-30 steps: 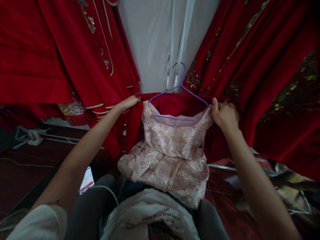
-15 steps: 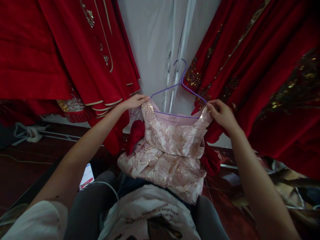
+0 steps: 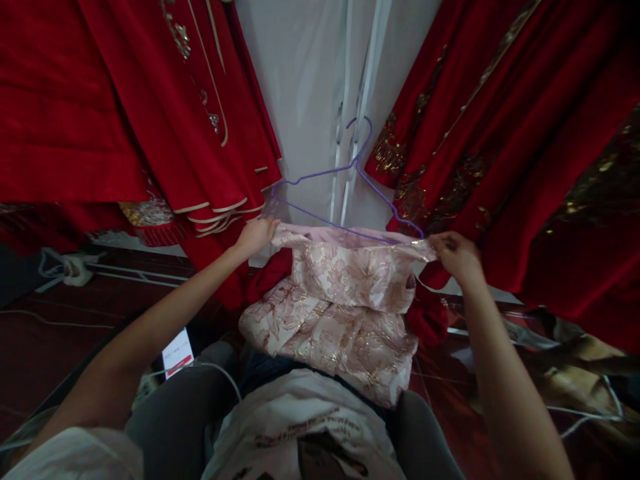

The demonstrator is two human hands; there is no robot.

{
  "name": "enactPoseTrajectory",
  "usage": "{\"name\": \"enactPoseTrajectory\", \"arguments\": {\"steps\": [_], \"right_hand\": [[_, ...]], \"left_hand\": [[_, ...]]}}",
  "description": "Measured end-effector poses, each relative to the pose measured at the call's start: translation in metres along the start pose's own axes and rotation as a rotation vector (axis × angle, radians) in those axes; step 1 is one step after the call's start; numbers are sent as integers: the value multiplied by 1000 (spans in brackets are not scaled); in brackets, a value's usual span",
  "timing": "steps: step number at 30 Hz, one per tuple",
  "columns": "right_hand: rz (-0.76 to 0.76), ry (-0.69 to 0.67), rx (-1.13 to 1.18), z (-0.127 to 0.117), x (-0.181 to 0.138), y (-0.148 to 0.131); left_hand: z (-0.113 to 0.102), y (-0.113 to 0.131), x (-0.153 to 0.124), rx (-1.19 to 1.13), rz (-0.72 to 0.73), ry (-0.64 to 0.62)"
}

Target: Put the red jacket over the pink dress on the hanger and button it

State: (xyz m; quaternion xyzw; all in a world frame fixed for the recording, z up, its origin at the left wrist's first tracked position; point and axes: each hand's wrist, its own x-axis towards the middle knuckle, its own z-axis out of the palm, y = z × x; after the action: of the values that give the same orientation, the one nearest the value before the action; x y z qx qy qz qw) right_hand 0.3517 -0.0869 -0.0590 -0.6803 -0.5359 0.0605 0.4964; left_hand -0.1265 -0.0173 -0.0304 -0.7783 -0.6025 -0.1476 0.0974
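Note:
A pink and gold floral brocade dress (image 3: 350, 277) lies across my lap, its skirt folded under the bodice. My left hand (image 3: 257, 237) is closed on the left shoulder strap and pulls it outward. On the other side my right hand (image 3: 456, 255) pinches the right strap, also drawn sideways. A purple wire hanger (image 3: 320, 173) stands above the neckline with its hook upward. Its left end is out of the strap, bare above my left hand. The hanger's right end meets the dress close to my right fingers; whether it is inside the strap I cannot tell.
Red garments with gold trim hang at the left (image 3: 190, 120) and right (image 3: 525, 167). White cabinet doors (image 3: 300, 80) stand between them. A lit phone (image 3: 177, 353) is beside my left thigh. White cables and a bundle of cloth (image 3: 575, 373) lie on the dark red floor.
Both hands have moved outward and down, stretching the straps sideways. The hanger's left end has come out of the left strap, and the hanger now sits more to the left and freer of the dress.

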Motion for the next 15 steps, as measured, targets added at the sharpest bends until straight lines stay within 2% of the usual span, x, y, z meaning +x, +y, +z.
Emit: {"name": "enactPoseTrajectory", "arguments": {"steps": [2, 3, 5, 7, 9, 11, 15], "right_hand": [[27, -195, 50, -2, -19, 1], [23, -304, 74, -4, -27, -3], [-14, -528, 118, -9, -41, -16], [-69, -658, 163, -13, -51, -36], [-98, -693, 209, -13, -58, -56], [-99, -675, 249, -10, -63, -69], [-49, -644, 268, -5, -69, -63]], "left_hand": [[0, 7, -20, -17, 159, -76], [-2, 14, -28, -35, 248, -72], [-10, 33, -33, -79, 424, 20], [-19, 55, -27, -125, 564, 168], [-24, 75, -12, -145, 675, 277], [-20, 87, 5, -149, 709, 325], [10, 88, 28, -110, 624, 216]]}}
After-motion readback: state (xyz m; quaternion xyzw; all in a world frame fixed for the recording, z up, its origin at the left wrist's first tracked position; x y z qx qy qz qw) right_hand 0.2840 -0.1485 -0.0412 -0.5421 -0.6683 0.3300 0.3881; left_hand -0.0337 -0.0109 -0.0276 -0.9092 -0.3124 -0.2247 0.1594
